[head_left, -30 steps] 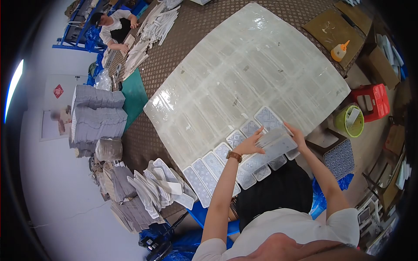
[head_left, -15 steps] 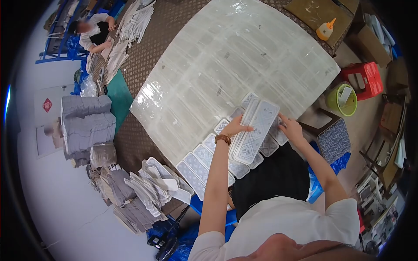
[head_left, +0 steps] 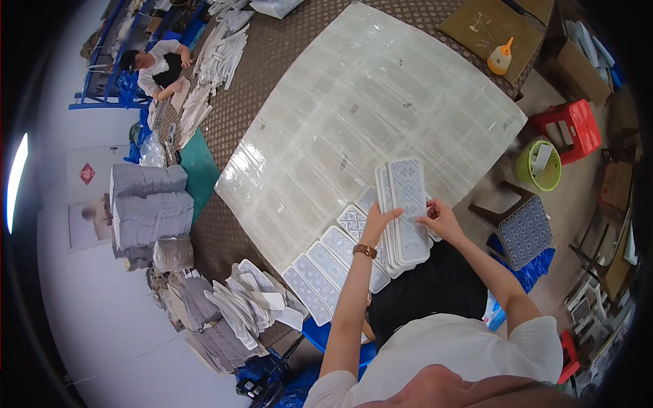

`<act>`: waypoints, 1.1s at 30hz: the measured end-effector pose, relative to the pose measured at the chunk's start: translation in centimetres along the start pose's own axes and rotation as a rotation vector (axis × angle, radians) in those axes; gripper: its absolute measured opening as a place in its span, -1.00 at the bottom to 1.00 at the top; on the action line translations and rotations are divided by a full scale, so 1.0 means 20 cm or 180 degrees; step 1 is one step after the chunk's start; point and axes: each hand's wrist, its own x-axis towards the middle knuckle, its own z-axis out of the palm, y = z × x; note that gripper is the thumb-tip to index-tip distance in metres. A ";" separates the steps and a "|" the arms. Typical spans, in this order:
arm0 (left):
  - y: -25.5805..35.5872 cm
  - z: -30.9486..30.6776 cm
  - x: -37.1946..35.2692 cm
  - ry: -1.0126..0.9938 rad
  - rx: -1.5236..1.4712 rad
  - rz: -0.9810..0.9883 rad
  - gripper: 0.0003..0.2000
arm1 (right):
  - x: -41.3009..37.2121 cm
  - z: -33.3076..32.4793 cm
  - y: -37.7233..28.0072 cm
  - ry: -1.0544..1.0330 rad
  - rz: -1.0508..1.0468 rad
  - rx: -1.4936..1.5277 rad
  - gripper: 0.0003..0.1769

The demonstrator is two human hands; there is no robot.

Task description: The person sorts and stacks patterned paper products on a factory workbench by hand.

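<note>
A stack of long patterned pieces (head_left: 407, 224) with rounded corners and pale rims stands nearly upright between my hands. My left hand (head_left: 378, 223) grips its left edge, thumb across the front. At the right edge, my right hand (head_left: 439, 221) has its thumb and fingertips closed on the stack. Several similar patterned pieces lie in a slanting row along the near edge of the table, among them a light blue one (head_left: 311, 287) and a darker-patterned one (head_left: 352, 219). Part of that row is hidden behind the stack and my left arm.
A translucent sheet (head_left: 326, 136) covers the tabletop. Grey stacks (head_left: 151, 214) and loose pale pieces (head_left: 255, 292) are at left. A co-worker (head_left: 162, 68) sits at the far left. At right are a glue bottle (head_left: 500, 58), red stool (head_left: 578, 129), green basket (head_left: 549, 178) and patterned seat (head_left: 524, 228).
The held stack has turned from a slant to nearly upright. Both hands have moved with it, and my right hand has come in onto its edge. The camera view has shifted slightly.
</note>
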 end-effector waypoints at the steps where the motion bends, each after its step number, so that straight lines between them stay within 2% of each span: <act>1: -0.01 0.03 0.00 0.0002 0.0011 0.0019 -0.46 | 0.01 0.00 0.00 -0.0109 0.0214 0.0356 -0.62; 6: -0.10 0.08 0.01 0.0444 -0.0448 0.0003 -0.47 | 0.12 -0.14 0.00 -0.0527 0.0284 0.0588 -0.72; 10: -0.05 0.05 -0.04 0.0700 -0.0241 0.0039 -0.46 | 0.27 -0.30 -0.01 -0.0455 0.0463 0.0829 -0.67; 12: 0.01 0.02 -0.13 0.0697 0.0145 0.0074 -0.45 | 0.38 -0.40 0.04 -0.0247 0.0167 0.0297 -0.54; 13: -0.01 -0.01 -0.16 0.0709 0.0152 0.0055 -0.45 | 0.42 -0.42 0.08 -0.0260 0.0183 0.0309 -0.54; 16: -0.03 -0.09 -0.22 0.0018 0.1627 -0.0008 -0.39 | 0.50 -0.41 0.17 -0.0358 0.0154 0.0163 -0.45; 17: 0.00 -0.09 -0.23 0.0021 0.1644 -0.0015 -0.39 | 0.51 -0.39 0.19 -0.0357 0.0156 0.0181 -0.45; 20: 0.08 -0.04 -0.24 -0.0537 0.2346 -0.0148 -0.35 | 0.52 -0.38 0.23 -0.0330 -0.0024 -0.0064 -0.45; 25: 0.01 0.01 -0.15 -0.0697 0.2408 -0.0088 -0.33 | 0.51 -0.32 0.27 -0.0304 -0.0180 -0.0296 -0.44; 28: 0.00 0.04 -0.12 -0.0779 0.2262 0.0205 -0.31 | 0.51 -0.33 0.24 -0.0176 -0.0048 -0.0195 -0.42; 33: 0.03 0.05 -0.11 -0.0907 0.2153 0.0144 -0.30 | 0.49 -0.36 0.15 -0.0300 0.0216 -0.0585 -0.42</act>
